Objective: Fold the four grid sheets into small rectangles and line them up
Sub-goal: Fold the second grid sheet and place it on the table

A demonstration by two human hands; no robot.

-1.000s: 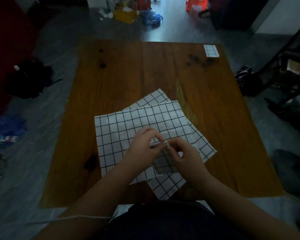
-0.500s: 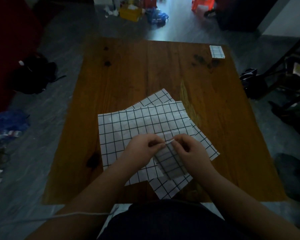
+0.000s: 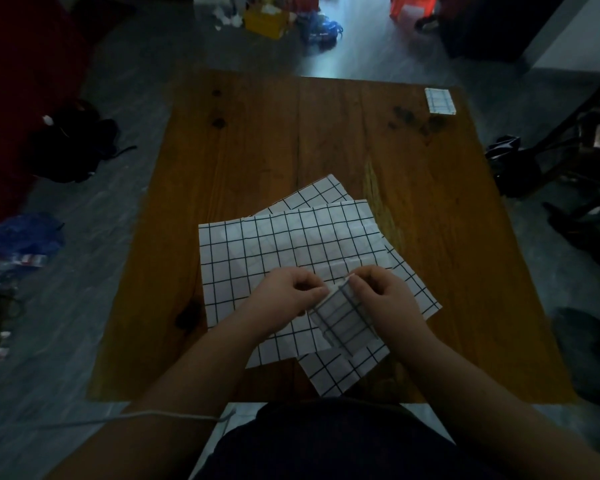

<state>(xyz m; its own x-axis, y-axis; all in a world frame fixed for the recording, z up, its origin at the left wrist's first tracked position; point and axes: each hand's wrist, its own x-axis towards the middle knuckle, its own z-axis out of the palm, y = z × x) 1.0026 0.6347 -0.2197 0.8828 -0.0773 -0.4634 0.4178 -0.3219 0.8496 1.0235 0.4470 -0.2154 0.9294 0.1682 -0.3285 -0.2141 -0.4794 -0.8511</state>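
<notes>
Grid sheet point(image 3: 343, 322) just got squared into a narrow strip, left hand point(image 3: 284, 292) and right hand point(image 3: 385, 296) both pinching its top edge. Guessing one more fold to go.

A second ago the two hands were bunched together, fingertips meeting over the folded grid sheet point(image 3: 343, 320), which showed only as a small grey patch beneath them. Since then the right hand point(image 3: 385, 296) has drawn off slightly toward 3 o'clock and the left hand point(image 3: 284, 292) toward 9 o'clock. The folded piece now shows between them as a longer strip, running from 11 o'clock to 5 o'clock, with both hands pinching its far end.
</notes>
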